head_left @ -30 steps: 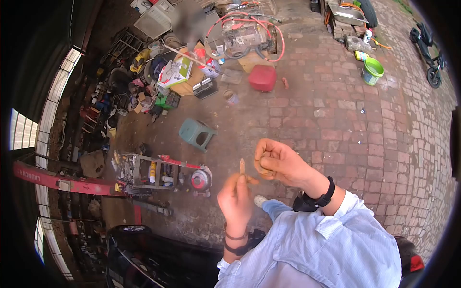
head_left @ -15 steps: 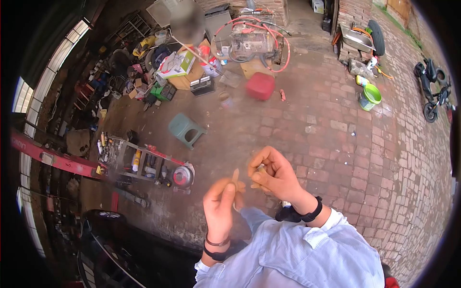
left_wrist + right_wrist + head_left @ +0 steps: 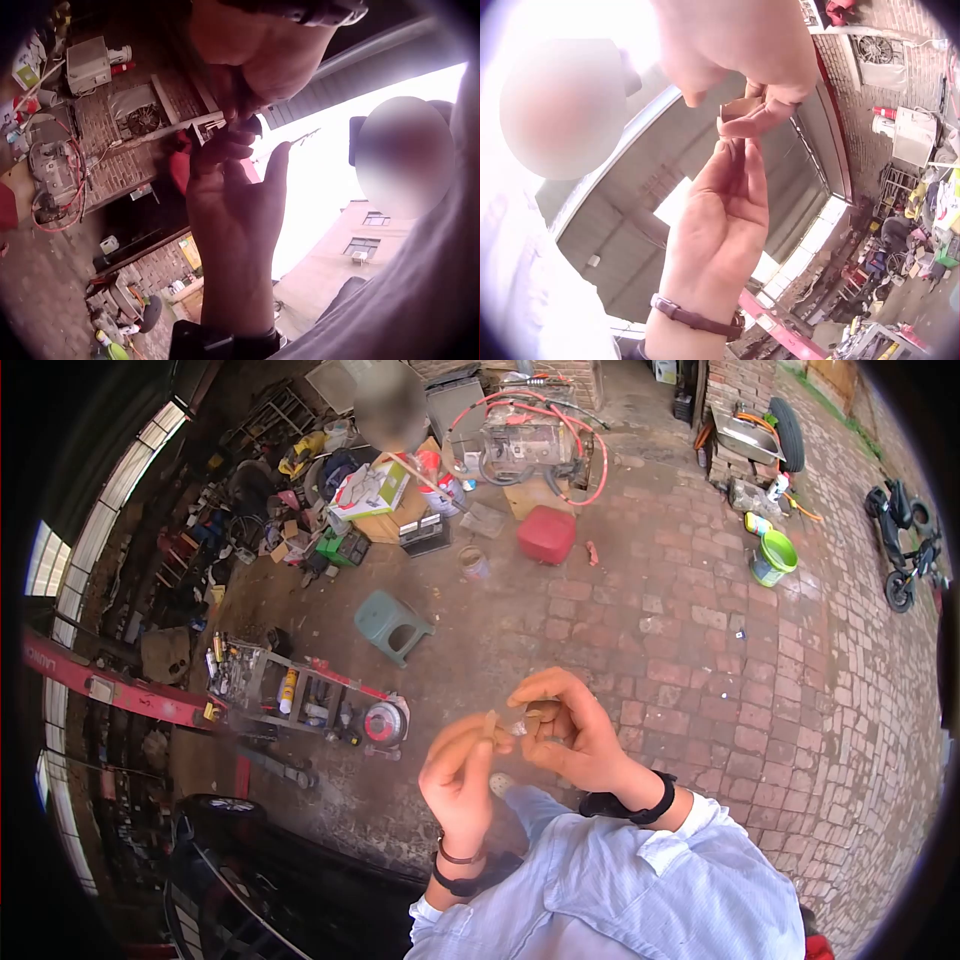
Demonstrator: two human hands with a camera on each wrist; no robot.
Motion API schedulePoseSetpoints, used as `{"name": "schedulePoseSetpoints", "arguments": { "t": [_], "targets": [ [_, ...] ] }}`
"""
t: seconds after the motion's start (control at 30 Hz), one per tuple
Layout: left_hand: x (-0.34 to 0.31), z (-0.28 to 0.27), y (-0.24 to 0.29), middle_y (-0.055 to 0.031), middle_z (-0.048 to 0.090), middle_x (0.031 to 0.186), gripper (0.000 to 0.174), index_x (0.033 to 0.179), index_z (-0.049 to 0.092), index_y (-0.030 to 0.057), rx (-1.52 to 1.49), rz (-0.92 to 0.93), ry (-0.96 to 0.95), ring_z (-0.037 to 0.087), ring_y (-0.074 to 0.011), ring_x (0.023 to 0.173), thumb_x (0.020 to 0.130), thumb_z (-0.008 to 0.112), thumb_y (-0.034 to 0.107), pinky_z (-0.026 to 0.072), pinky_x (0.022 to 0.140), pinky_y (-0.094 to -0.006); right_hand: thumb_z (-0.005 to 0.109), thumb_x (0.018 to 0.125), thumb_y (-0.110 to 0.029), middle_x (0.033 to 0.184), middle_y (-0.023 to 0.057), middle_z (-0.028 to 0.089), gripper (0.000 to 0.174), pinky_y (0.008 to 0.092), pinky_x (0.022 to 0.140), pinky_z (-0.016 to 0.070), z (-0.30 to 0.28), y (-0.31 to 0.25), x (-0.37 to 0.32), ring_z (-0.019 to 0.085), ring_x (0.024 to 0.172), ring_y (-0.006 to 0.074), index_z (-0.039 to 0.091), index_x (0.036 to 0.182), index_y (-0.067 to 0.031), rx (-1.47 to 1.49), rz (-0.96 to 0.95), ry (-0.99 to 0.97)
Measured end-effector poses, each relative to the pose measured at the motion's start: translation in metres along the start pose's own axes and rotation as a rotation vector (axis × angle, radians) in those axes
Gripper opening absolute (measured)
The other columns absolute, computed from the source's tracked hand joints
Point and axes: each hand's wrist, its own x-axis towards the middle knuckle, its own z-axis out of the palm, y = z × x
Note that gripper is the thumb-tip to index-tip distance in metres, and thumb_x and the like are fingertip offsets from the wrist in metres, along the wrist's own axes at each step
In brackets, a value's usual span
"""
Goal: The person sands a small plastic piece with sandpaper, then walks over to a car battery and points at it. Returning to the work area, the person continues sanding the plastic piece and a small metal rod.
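Both hands are raised in front of the body, fingertips close together. In the head view, my left hand [image 3: 458, 775] pinches a small tan strip [image 3: 490, 724] upright between thumb and fingers. My right hand [image 3: 575, 732] is just to its right with curled fingers, a small whitish piece [image 3: 519, 728] at its fingertips; the kind of both pieces cannot be made out. In the right wrist view, the tan strip [image 3: 739, 107] shows curved, above the left hand's fingertips and beside the right hand's fingers. In the left wrist view, the right hand's fingers meet the left hand's; the piece is hidden.
A green plastic stool [image 3: 392, 626] stands ahead, with a tool cart [image 3: 300, 690] to the left and a black car [image 3: 290, 870] at lower left. Farther off are a red seat [image 3: 546, 535], an engine with red hoses [image 3: 528, 445] and a green bucket [image 3: 773, 558].
The head view has shifted, so the surroundings sit lower and slightly left. The right hand's fingertips have come nearer the left hand's, and the whitish piece now shows between them.
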Motion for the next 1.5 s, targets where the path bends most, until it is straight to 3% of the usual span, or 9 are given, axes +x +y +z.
{"name": "schedulePoseSetpoints", "arguments": {
  "t": [0.07, 0.17, 0.4, 0.47, 0.57, 0.67, 0.97, 1.17, 1.5],
  "targets": [
    [0.003, 0.006, 0.013, -0.0144, 0.069, 0.095, 0.013, 0.09, 0.069, -0.0026, 0.349, 0.236, 0.134, 0.066, -0.0227, 0.082, 0.08, 0.061, -0.003, 0.0527, 0.076, -0.0319, 0.066, 0.081, 0.005, 0.116, 0.0084, 0.05, 0.043, 0.0276, 0.072, 0.0508, 0.0, 0.0, -0.001, 0.057, 0.089, 0.0135, 0.047, 0.12, -0.0016, 0.085, 0.047, -0.022],
    [0.002, 0.004, 0.021, -0.0159, 0.069, 0.096, 0.015, 0.088, 0.069, -0.0021, 0.541, 0.41, 0.055, 0.066, -0.0255, 0.084, 0.075, 0.063, -0.004, 0.0531, 0.076, -0.0333, 0.064, 0.083, 0.006, 0.116, 0.0084, 0.05, 0.042, 0.0268, 0.071, 0.0517, 0.001, 0.001, -0.001, 0.057, 0.089, 0.0131, 0.045, 0.12, -0.0004, 0.208, 0.12, -0.026],
    [-0.002, -0.001, 0.015, -0.0156, 0.069, 0.098, 0.013, 0.088, 0.069, -0.0026, 0.375, 0.339, 0.093, 0.066, -0.0248, 0.084, 0.076, 0.063, -0.002, 0.0524, 0.075, -0.031, 0.067, 0.083, 0.004, 0.103, 0.008, 0.057, 0.034, 0.0254, 0.07, 0.0511, 0.007, 0.007, -0.003, 0.06, 0.089, 0.0127, 0.049, 0.112, 0.0, 0.204, 0.049, 0.097],
    [-0.003, -0.005, 0.011, -0.0194, 0.063, 0.106, 0.024, 0.088, 0.065, -0.006, 0.184, 0.237, -0.031, 0.063, -0.0234, 0.082, 0.09, 0.061, 0.018, 0.0522, 0.071, -0.0329, 0.068, 0.083, 0.003, 0.1, 0.0073, 0.058, 0.031, 0.025, 0.071, 0.0508, 0.003, 0.013, -0.006, 0.06, 0.088, 0.0122, 0.051, 0.109, 0.0002, 0.101, -0.006, 0.136],
    [-0.001, -0.004, 0.008, -0.0205, 0.059, 0.111, 0.027, 0.089, 0.065, -0.0066, 0.069, 0.131, -0.073, 0.062, -0.0228, 0.081, 0.091, 0.061, 0.021, 0.0535, 0.067, -0.0321, 0.069, 0.082, 0.003, 0.097, 0.0065, 0.059, 0.028, 0.0243, 0.072, 0.0503, -0.001, 0.017, -0.007, 0.061, 0.085, 0.0113, 0.053, 0.105, 0.0004, -0.077, -0.103, 0.171],
    [-0.001, 0.004, 0.017, -0.0192, 0.063, 0.11, 0.017, 0.096, 0.068, -0.0051, -0.023, -0.006, -0.047, 0.064, -0.0201, 0.083, 0.088, 0.057, 0.006, 0.0528, 0.069, -0.0291, 0.07, 0.082, 0.003, 0.098, 0.0065, 0.059, 0.028, 0.0241, 0.072, 0.05, -0.003, 0.018, -0.007, 0.06, 0.085, 0.0109, 0.054, 0.104, 0.0007, -0.162, -0.134, 0.147],
    [-0.003, 0.01, 0.012, -0.0176, 0.064, 0.108, 0.016, 0.095, 0.068, -0.0054, -0.207, -0.191, 0.075, 0.064, -0.0192, 0.08, 0.09, 0.057, 0.006, 0.0526, 0.068, -0.029, 0.068, 0.083, 0.003, 0.104, 0.0076, 0.058, 0.033, 0.027, 0.08, 0.0508, 0.005, 0.02, -0.005, 0.059, 0.095, 0.0131, 0.052, 0.112, 0.0012, 0.176, 0.022, 0.083],
    [0.002, 0.01, 0.006, -0.017, 0.068, 0.1, 0.014, 0.093, 0.069, -0.0043, 0.369, 0.235, 0.099, 0.065, -0.0202, 0.078, 0.083, 0.061, -0.002, 0.0517, 0.067, -0.0292, 0.066, 0.085, 0.002, 0.104, 0.007, 0.057, 0.03, 0.0269, 0.081, 0.0507, 0.019, 0.02, -0.006, 0.056, 0.099, 0.0121, 0.052, 0.111, 0.0002, 0.168, 0.011, 0.142],
    [-0.002, 0.006, 0.003, -0.0192, 0.064, 0.107, 0.017, 0.098, 0.066, -0.0077, 0.146, 0.095, -0.01, 0.064, -0.0176, 0.074, 0.092, 0.057, 0.005, 0.0535, 0.06, -0.0261, 0.06, 0.093, -0.009, 0.097, 0.0048, 0.057, 0.015, 0.0235, 0.068, 0.0465, 0.017, 0.021, -0.009, 0.054, 0.083, 0.0086, 0.052, 0.103, -0.0011, 0.24, 0.178, 0.232]
  ]
}}
